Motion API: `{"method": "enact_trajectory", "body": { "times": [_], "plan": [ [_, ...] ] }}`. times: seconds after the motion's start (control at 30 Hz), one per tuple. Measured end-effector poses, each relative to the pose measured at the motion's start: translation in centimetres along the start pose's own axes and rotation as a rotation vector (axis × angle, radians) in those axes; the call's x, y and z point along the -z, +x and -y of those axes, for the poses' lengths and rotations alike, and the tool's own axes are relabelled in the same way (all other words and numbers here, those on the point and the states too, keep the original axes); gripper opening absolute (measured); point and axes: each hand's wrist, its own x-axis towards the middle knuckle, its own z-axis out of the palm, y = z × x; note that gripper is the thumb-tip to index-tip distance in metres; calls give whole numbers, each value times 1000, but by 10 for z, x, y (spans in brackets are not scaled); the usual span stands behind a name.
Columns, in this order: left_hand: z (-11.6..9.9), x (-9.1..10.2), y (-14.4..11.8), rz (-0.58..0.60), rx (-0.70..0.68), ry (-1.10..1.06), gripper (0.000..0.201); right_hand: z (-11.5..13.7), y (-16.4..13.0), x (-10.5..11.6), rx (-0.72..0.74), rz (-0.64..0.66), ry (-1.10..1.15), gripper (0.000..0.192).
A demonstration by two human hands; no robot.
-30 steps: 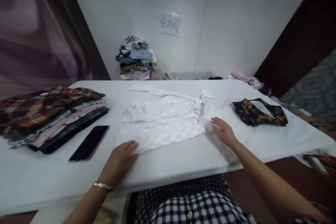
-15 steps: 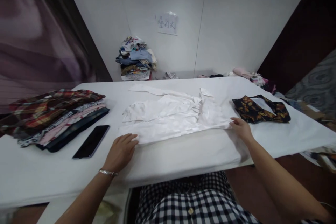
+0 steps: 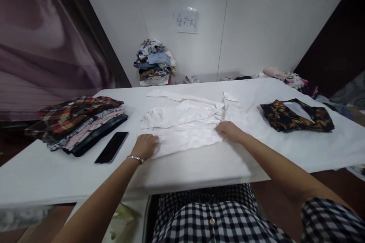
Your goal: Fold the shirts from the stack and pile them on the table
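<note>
White and creased, the shirt [image 3: 185,136] lies under both my grips. My left grip [image 3: 145,146] is on its left end, at the near edge; from my end I cannot tell whether the fingers are pinching cloth or only pressing on it. My right grip [image 3: 230,132] has its fingers bent down on the cloth toward the right end, beside the gathered part, and I cannot tell whether it is closed on any of it.

The shirt is spread lengthwise across the middle of the bench [image 3: 199,167], a little in from the front edge. A bracelet [image 3: 136,158] sits just behind my left grip. Left of that grip I have a phone [image 3: 111,147] lying flat, screen dark. Past it, along the bench's left edge, is a pile [image 3: 82,112] of clothes with red plaid on top. Toward the right end, well apart from the shirt, lies a black-and-gold top [image 3: 281,115]. Beyond the back edge I see a heap [image 3: 156,62] of clothes near the wall [image 3: 256,19], which carries a handwritten sign [image 3: 186,22].
</note>
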Motion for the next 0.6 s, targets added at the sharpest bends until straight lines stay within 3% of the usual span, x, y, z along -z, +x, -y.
{"method": "enact_trajectory", "body": {
  "times": [0.13,0.33,0.5,0.6],
  "plan": [
    [-1,19,-1,-10,-5,-6,13,-3,5,7,-88,55,-187,21],
    [11,45,17,-116,134,-36,23,-4,20,13,-174,-144,-285,23],
    [5,24,36,8,218,59,33,-3,28,-9,-220,-158,-274,32],
    [-9,0,27,-135,134,31,39,1,14,-25,-177,-239,-255,39]
  ]
}}
